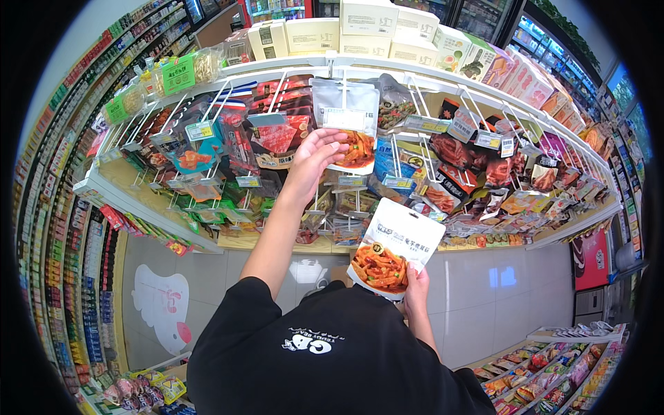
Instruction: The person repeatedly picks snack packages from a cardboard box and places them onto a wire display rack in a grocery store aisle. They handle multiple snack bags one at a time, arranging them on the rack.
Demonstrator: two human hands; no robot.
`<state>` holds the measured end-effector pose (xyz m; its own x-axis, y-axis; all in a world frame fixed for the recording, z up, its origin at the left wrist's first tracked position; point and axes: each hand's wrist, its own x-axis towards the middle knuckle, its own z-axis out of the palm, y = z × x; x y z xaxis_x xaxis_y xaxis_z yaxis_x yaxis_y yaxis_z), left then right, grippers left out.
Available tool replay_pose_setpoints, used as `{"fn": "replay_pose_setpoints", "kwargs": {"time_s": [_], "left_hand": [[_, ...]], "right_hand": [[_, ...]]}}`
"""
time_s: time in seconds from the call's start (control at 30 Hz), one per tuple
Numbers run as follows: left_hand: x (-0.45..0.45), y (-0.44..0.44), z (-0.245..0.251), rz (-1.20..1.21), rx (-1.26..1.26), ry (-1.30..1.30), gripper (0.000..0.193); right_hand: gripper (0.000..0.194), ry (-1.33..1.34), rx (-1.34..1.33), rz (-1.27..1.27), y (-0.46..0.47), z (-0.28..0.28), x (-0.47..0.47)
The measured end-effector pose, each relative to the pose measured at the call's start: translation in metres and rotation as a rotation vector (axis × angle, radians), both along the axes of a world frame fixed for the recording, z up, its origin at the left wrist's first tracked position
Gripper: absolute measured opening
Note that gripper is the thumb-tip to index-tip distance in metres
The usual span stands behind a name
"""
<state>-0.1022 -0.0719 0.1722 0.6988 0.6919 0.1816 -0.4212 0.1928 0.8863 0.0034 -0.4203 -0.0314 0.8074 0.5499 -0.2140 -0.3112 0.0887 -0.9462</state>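
Observation:
My right hand (416,288) grips the lower right edge of a white snack pouch (398,249) with a picture of red-sauced food and a hang hole at its top. This pouch is held in front of the rack, near my chest. Higher up, my left hand (319,161) reaches to the rack with fingers spread and nothing in it. Its fingertips overlap a similar white pouch (358,148) hanging on a hook; whether they touch it I cannot tell. A price tag holder (343,119) covers part of that hanging pouch.
Other snack bags (275,137) hang on hooks to both sides of my left hand. Metal prongs (420,98) stick out towards me. White boxes (368,21) stand along the rack's top. Stocked shelves (67,218) curve along the left, and a tiled floor (467,306) lies below.

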Motion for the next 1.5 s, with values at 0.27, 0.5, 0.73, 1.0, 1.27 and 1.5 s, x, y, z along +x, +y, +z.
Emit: {"fn": "replay_pose_setpoints", "kwargs": {"time_s": [0.27,0.5,0.73,1.0,1.27,1.5], "left_hand": [[-0.007,0.008,0.022,-0.013,0.218,0.015,0.049],[-0.012,0.018,0.041,0.016,0.374,0.102,0.056],[-0.016,0.026,0.044,0.027,0.443,0.149,0.056],[-0.024,0.03,0.047,0.066,0.521,0.183,0.055],[-0.026,0.031,0.045,0.067,0.514,0.196,0.054],[-0.03,0.03,0.042,0.066,0.494,0.2,0.053]], "right_hand": [[0.033,0.037,0.008,0.042,0.012,0.011,-0.001],[0.03,-0.11,-0.008,0.178,0.077,0.057,0.011],[0.03,-0.256,0.094,0.319,0.159,0.105,0.03],[0.029,-0.273,0.141,0.351,0.199,0.121,0.035],[0.03,-0.23,0.148,0.374,0.214,0.13,0.044],[0.03,-0.258,0.135,0.394,0.22,0.132,0.048]]}}
